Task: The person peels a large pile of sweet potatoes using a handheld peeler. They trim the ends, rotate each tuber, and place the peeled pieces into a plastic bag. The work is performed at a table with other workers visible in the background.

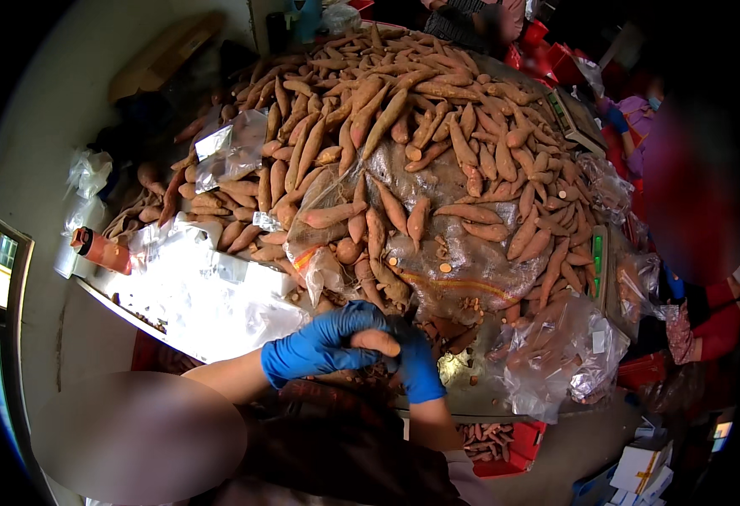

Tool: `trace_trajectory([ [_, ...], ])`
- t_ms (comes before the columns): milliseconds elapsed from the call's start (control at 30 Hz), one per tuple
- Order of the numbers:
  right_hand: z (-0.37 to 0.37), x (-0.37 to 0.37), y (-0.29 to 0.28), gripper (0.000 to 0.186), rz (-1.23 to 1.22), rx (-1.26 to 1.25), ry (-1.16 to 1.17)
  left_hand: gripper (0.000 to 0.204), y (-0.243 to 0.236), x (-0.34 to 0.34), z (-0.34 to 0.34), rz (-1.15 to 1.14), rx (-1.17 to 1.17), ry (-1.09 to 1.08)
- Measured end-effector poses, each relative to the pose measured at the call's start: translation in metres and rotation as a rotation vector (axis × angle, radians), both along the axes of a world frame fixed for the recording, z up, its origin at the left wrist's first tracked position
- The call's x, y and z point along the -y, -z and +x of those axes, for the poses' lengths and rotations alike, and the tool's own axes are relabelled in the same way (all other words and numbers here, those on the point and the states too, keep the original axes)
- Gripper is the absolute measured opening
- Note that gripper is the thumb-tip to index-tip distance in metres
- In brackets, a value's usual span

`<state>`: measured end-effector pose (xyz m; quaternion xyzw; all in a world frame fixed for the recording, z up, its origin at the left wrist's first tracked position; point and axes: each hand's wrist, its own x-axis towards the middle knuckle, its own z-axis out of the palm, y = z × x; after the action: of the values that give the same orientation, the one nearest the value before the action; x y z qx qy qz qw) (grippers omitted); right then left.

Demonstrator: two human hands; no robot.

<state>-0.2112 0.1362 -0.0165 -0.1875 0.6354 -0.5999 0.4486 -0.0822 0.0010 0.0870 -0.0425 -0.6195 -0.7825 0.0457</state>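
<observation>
My left hand point(324, 341), in a blue glove, is closed around a sweet potato point(376, 341) at the near edge of the table. The root's rounded end points toward my right hand point(421, 367), which wears a blue glove too. The right fingers are curled close to that end and partly hidden; a thin dark shape sticks up beside them, too unclear to name. Just beyond both hands lies a big heap of sweet potatoes point(378, 110), with cut ends and scraps scattered at its near side.
Clear plastic bags point(564, 354) lie at the right, and white plastic sheets point(210, 295) at the left. An orange bottle point(102, 250) stands at the left edge. Green-display scales point(599, 261) sit on the right. Below the table is a red crate point(526, 447). Other people work at the far and right sides.
</observation>
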Motion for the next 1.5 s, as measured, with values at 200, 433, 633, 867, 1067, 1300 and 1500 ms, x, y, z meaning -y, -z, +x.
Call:
trace_trajectory([
  [200, 0.024, 0.009, -0.027, 0.058, -0.573, 0.843, 0.105, 0.059, 0.015, -0.006, -0.003, -0.765, -0.130, -0.287],
  [433, 0.020, 0.006, -0.028, 0.056, -0.492, 0.042, -0.015, 0.078, 0.034, -0.013, 0.009, -0.238, 0.223, -0.161],
  [633, -0.007, 0.000, -0.043, 0.040, -0.460, -0.913, -0.095, 0.058, 0.043, -0.015, 0.018, -0.304, 0.331, -0.305],
  [867, -0.001, -0.005, -0.039, 0.034, -0.122, -0.858, -0.129, 0.048, 0.049, -0.016, 0.007, -0.747, 0.382, -0.365],
  [1067, -0.024, 0.002, 0.007, 0.018, 0.186, -0.752, -0.129, 0.049, 0.028, -0.012, -0.002, -0.438, 0.367, -0.186],
  [1300, -0.083, 0.028, 0.025, 0.018, -0.046, -0.352, 0.191, 0.047, 0.028, 0.012, -0.009, 0.093, 0.416, -0.159],
  [1500, -0.133, 0.103, 0.028, 0.053, 0.395, -1.065, 0.126, 0.040, 0.058, 0.029, 0.006, 0.360, 0.512, -0.212],
])
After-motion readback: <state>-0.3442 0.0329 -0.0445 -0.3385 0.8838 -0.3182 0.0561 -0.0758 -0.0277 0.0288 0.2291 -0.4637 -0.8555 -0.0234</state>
